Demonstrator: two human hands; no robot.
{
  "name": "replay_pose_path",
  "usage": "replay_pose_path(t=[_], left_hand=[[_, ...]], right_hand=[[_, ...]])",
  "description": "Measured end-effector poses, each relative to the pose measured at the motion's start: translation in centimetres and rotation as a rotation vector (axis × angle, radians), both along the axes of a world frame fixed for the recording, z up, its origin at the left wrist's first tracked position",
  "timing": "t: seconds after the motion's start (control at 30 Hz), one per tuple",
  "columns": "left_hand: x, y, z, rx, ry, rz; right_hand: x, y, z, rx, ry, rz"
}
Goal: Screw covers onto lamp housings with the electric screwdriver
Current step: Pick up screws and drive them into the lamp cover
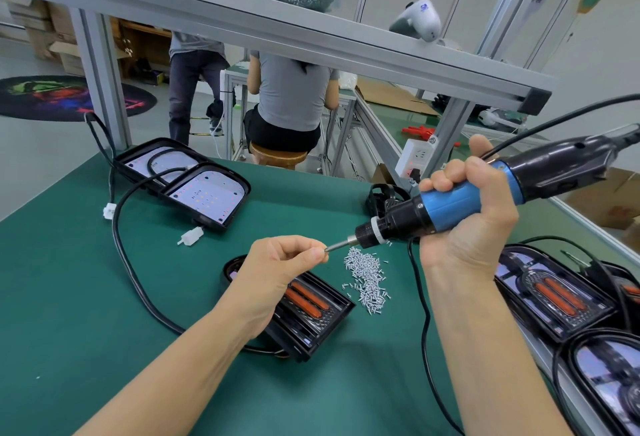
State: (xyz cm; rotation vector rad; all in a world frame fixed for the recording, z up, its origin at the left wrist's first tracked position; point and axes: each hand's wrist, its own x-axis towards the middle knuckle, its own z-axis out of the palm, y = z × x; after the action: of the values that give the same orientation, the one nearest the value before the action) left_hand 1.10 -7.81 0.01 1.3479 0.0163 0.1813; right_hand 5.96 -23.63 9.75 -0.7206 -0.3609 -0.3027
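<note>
My right hand point(467, 207) grips the blue and black electric screwdriver point(450, 205), held above the green table with its bit pointing left. My left hand point(280, 262) pinches something small, apparently a screw, against the bit tip point(337, 246). Under my left hand lies a black lamp housing point(311, 318) with a clear cover and two orange strips. A loose pile of small silver screws point(367, 278) sits on the mat just right of it.
Two open housings with white LED boards point(204, 193) lie at the back left, their black cables trailing across the green mat point(86, 297). More covered lamps point(554, 297) crowd the right edge. An aluminium frame shelf point(277, 37) carries a bag of screws overhead. Two people are beyond the table.
</note>
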Motion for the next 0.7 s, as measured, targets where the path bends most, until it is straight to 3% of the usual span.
replay_pose_path(t=[0.13, 0.7], left_hand=[[0.0, -0.2, -0.5, 0.052, -0.041, 0.093], [0.3, 1.5, 0.4, 0.239, -0.059, 0.039]], right_hand=[[-0.4, 0.4, -0.6, -0.030, -0.005, -0.007], [0.2, 1.0, -0.8, 0.060, 0.005, 0.024]])
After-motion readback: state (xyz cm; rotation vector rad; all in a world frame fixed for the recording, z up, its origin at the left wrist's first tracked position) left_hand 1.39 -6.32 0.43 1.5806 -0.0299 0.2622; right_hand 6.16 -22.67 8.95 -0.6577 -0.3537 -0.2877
